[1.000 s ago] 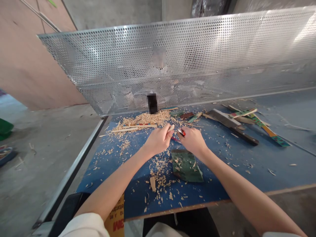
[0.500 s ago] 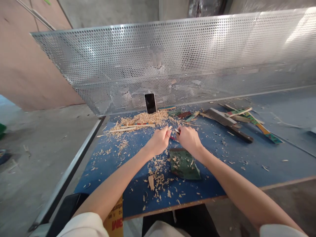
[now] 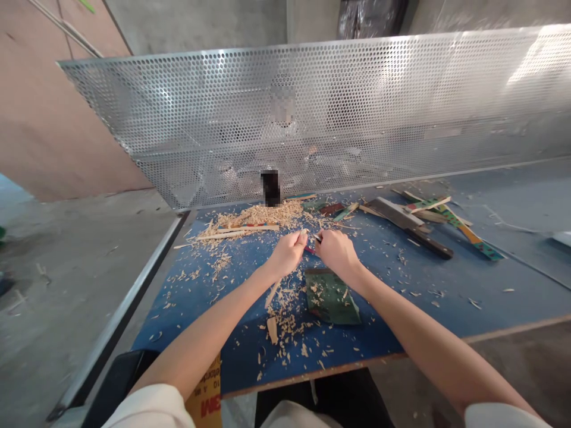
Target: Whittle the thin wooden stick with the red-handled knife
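Note:
My left hand [image 3: 289, 255] is closed around a thin pale strip of wood [image 3: 273, 294]. One end shows at the fingertips, and the other sticks out below the hand. Close beside it, my right hand [image 3: 336, 249] grips a small knife [image 3: 317, 238]; a bit of its blade points toward the wood, and the fingers hide the handle. Something thin and red [image 3: 309, 250] shows just below, between the hands. Under my right wrist lies a dark green sheet [image 3: 333, 306] with shavings on it.
Shavings [image 3: 276, 214] are heaped at the back of the blue table [image 3: 379, 336]. A cleaver-like knife [image 3: 397, 215] and painted wood strips [image 3: 473, 235] lie to the right. A phone [image 3: 270, 189] stands before the perforated metal panel [image 3: 200, 119]. A flat wood chip [image 3: 272, 330] lies in front.
The wood strip's lower end now shows below my left hand, where it was hidden before. Both hands stay close together, still gripping. The view has shifted slightly.

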A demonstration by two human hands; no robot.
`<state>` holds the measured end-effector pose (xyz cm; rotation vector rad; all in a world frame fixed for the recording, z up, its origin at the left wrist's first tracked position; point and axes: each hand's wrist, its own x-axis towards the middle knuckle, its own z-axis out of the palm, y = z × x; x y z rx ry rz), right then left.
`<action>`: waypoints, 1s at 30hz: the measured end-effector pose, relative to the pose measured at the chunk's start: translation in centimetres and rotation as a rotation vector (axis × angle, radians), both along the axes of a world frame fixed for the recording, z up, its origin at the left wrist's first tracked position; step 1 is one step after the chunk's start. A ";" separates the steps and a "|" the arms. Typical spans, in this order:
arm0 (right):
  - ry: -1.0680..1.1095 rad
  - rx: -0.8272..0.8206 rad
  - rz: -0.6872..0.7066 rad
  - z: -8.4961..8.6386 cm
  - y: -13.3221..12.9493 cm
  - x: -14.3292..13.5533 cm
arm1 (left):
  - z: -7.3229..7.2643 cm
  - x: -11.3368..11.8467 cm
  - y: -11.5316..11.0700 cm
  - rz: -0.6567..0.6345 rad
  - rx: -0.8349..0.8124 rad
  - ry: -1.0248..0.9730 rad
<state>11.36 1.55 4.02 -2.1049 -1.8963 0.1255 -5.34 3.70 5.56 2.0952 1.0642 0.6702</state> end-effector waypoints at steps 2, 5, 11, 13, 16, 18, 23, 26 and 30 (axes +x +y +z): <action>-0.001 0.014 0.007 0.1 0.0 0.0 | 0.0 -0.1 0.0 -0.002 0.023 0.002; 0.014 0.014 -0.007 -0.2 0.2 -0.1 | -0.2 -0.5 0.1 0.029 0.208 0.177; 0.030 -0.045 -0.025 -0.3 0.4 -0.2 | -0.1 -0.4 0.2 0.051 0.161 0.164; 0.031 -0.050 -0.020 0.2 0.2 -0.2 | 0.1 -0.2 0.3 -0.009 -0.031 0.017; 0.009 -0.021 -0.016 0.7 -0.1 -0.2 | 0.4 -0.3 0.3 -0.065 -0.108 -0.056; -0.005 -0.008 -0.023 0.6 -0.1 -0.2 | 0.5 -0.7 0.3 -0.035 0.060 0.044; -0.002 -0.018 -0.028 0.0 0.1 -0.1 | 0.3 -1.1 0.4 0.024 0.254 0.198; -0.011 -0.002 -0.018 0.1 0.1 0.0 | 0.1 -0.7 0.4 -0.069 -0.128 -0.085; -0.020 0.026 -0.008 0.4 0.0 0.1 | -0.1 -0.2 0.2 -0.197 -0.552 -0.307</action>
